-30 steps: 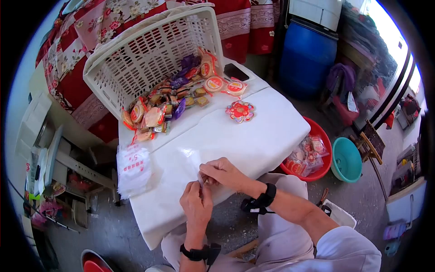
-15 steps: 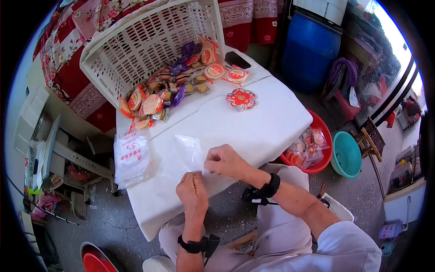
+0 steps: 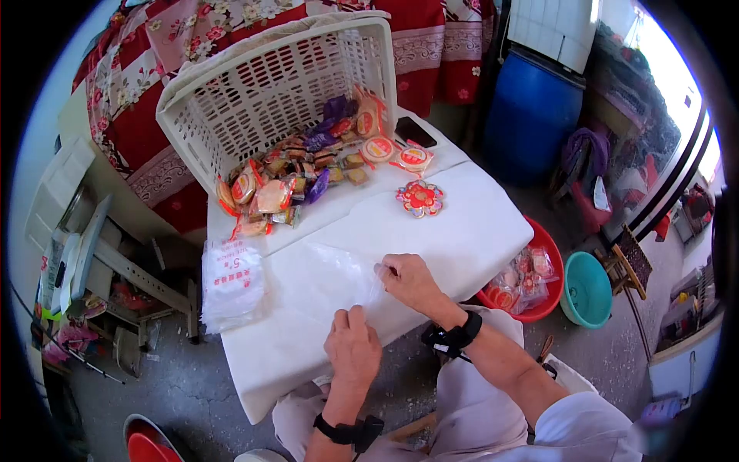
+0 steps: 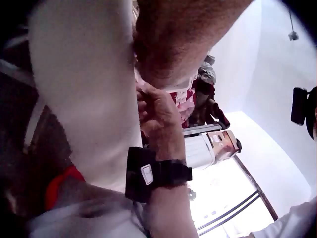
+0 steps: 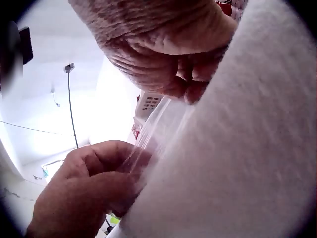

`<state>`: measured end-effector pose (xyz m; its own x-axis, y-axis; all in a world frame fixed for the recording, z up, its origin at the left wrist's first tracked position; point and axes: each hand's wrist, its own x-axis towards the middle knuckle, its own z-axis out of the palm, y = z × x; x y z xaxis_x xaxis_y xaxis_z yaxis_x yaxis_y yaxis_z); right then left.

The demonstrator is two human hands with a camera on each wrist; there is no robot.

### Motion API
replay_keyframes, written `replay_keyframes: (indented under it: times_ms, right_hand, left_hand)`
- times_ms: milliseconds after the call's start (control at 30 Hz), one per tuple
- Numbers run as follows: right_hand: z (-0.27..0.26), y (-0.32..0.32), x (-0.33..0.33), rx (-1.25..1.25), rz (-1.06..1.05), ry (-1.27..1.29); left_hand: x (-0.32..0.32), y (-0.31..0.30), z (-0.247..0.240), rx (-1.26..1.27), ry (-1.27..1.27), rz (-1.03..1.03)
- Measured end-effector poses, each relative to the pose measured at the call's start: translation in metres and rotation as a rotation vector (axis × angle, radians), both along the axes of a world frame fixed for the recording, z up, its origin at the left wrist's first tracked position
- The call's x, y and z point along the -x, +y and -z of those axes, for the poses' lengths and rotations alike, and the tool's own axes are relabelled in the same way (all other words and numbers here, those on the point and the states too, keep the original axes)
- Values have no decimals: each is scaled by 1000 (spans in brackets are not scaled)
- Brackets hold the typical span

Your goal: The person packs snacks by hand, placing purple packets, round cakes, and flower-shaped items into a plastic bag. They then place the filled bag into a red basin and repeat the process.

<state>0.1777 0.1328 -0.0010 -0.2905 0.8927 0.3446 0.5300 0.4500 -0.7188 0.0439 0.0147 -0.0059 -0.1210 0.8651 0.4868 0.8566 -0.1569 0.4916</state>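
A clear plastic bag lies spread over the near part of the white-covered table, its near edge between my two hands. My right hand pinches the bag's right side. Lower and to the left, at the table's front edge, my left hand holds the near edge. In the right wrist view the thin plastic stretches in folds from the right fingertips to the left hand, whose thumb and finger pinch it. The left wrist view shows the right hand beyond the tabletop, with the plastic mostly hidden there.
A stack of printed white bags lies on the left. Behind, a tipped white basket spills wrapped snacks. A red flower-shaped card stack and a phone are farther right. A red basin with packed bags stands beside the table.
My hands were close together and have drawn apart, the right one moving rightward. The plastic bag between them has spread wider.
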Motion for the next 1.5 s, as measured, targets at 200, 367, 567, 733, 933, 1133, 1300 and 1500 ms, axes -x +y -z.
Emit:
replay_keyframes:
  times_ms: [200,367,567,733,933,1133,1300,1500]
  right_hand:
    - [-6,2,3,-74,-28,-120]
    - [-45,40,-26,390,-407,-167]
    - [-61,110,31,-119,-170,-192]
    - [-64,147,139,-276,-257,-228]
    - [-81,158,226,-338,-199,-531]
    - [-74,240,253,-145,-38,-427]
    - [-81,272,249,-86,120,-605]
    - [-89,308,228,85,118,-740]
  left_hand:
    - [20,4,2,-18,29,-107]
    - [21,-1,6,59,69,-34]
    - [18,0,11,110,130,-58]
    - [18,1,16,89,151,-29]
    - [20,-2,15,138,100,3]
    - [19,-2,10,106,176,-1]
    - [15,-1,17,108,216,-32]
    - [14,3,32,9,197,-70]
